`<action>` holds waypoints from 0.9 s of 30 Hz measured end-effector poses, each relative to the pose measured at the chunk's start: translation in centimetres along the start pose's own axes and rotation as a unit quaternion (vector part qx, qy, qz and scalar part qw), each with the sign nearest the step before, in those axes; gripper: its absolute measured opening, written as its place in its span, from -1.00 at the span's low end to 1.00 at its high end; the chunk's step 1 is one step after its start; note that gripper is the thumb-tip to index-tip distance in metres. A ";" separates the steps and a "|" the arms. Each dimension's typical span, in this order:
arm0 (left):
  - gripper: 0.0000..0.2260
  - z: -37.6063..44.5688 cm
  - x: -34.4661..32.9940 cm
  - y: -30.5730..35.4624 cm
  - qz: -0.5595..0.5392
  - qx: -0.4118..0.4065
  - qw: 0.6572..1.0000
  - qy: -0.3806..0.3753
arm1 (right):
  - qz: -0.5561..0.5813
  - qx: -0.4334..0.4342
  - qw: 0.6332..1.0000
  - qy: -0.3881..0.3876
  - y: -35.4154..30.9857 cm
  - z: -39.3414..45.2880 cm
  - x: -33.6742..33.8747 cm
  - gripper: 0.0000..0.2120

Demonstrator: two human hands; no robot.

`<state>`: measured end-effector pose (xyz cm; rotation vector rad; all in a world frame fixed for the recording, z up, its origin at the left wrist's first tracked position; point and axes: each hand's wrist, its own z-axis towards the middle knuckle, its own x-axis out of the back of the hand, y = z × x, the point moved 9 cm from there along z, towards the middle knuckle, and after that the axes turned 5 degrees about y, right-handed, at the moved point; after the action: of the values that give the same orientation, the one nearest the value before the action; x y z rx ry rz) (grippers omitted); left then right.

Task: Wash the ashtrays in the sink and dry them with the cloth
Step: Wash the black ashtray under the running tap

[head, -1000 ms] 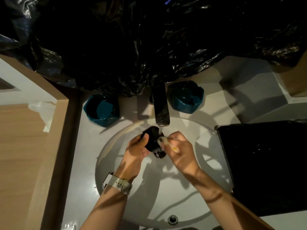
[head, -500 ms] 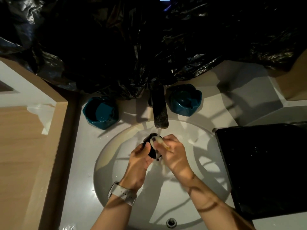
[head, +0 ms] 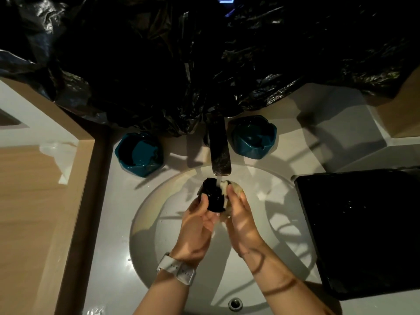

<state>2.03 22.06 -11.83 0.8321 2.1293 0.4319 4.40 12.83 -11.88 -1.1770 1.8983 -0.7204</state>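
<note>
A dark ashtray (head: pixel 213 196) is held over the white sink basin (head: pixel 159 223), just under the tap's spout (head: pixel 220 153), where water runs onto it. My left hand (head: pixel 197 221) grips the ashtray from the left, thumb on its side. My right hand (head: pixel 238 212) presses a pale, wet sponge or cloth (head: pixel 227 189) against the ashtray's right side, fingers curled round it. Two teal ashtrays stand on the counter behind the basin: one on the left (head: pixel 139 153) and one on the right (head: pixel 253 136) of the tap.
Black plastic sheeting (head: pixel 204 64) hangs over the wall behind the tap. A black tray (head: pixel 363 230) lies on the counter to the right of the basin. A wooden ledge (head: pixel 34 201) runs along the left. The overflow hole (head: pixel 235 303) sits at the basin's near rim.
Both hands have moved the dark ashtray up closer to the spout. The right hand has shifted along the ashtray's side with the pale sponge or cloth.
</note>
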 end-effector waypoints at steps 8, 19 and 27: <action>-0.58 0.8 1.6 2.2 0.165 -0.002 0.986 -0.028 | -0.002 -0.007 1.000 0.021 -0.4 1.7 0.3 -0.77; -0.61 3.1 0.3 3.4 0.449 -0.051 0.881 0.143 | -0.062 0.096 0.988 0.100 -1.2 0.4 -0.9 -0.78; -0.67 2.3 1.6 2.4 0.344 -0.101 0.922 0.143 | 0.012 0.059 0.992 0.107 1.8 -0.8 -1.7 -0.71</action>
<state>4.09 24.94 -12.84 1.4590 1.9406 1.1778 3.29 15.18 -12.31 -1.0355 2.0104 -0.9639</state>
